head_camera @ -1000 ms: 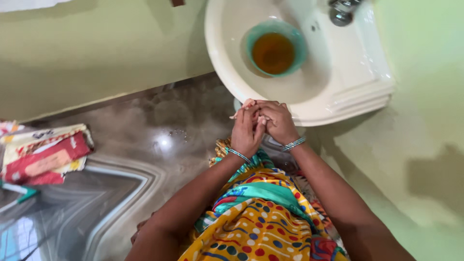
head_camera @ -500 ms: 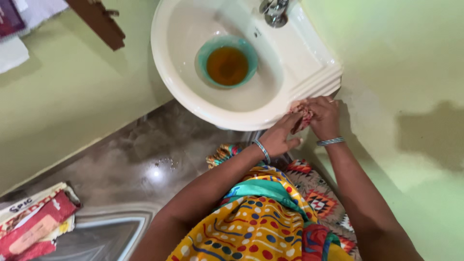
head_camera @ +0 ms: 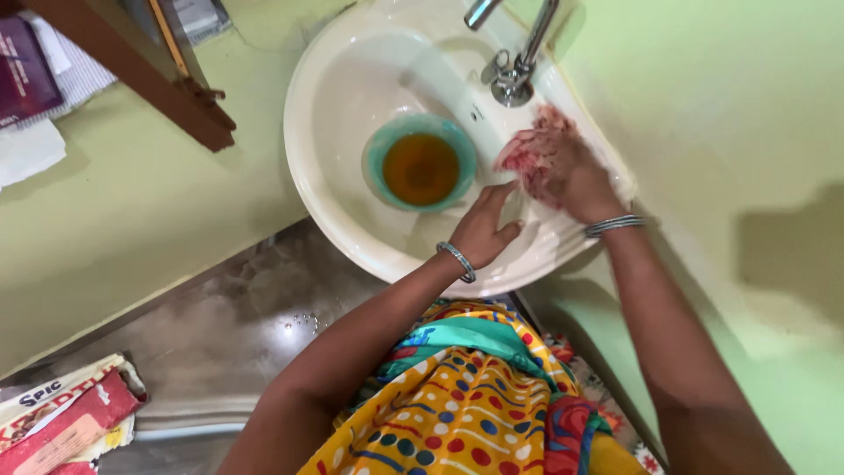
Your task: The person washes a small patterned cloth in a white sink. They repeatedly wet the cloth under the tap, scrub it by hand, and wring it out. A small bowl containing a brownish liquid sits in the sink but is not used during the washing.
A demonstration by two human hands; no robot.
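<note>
1. The right hand (head_camera: 563, 180) is over the right side of the round white ceramic washbasin (head_camera: 343, 105), curled down onto a crumpled pink-and-white wet rag (head_camera: 532, 151) and gripping it against the rim
2. That rag sits just below the chrome metal tap (head_camera: 512, 66), touching the basin's right edge
3. The left hand (head_camera: 483, 230) is in the bowl beside it, fingers spread and relaxed, holding nothing, its fingertips (head_camera: 501, 195) close to the rag
4. Each wrist carries a thin silver bangle
5. In the middle of the basin stands a small teal plastic bowl (head_camera: 420, 163) filled with murky brown liquid, just left of the left hand
6. Below the arms there's a bright yellow patterned garment (head_camera: 457, 413) with teal and red bands
7. The wall around the basin is pale green (head_camera: 747, 114); a dark brown wooden bracket (head_camera: 149, 75) juts out at upper left
8. Down on the grey polished floor (head_camera: 220, 334), red-and-white printed packets (head_camera: 61, 422) lie at the lower left, well apart from the basin
</note>
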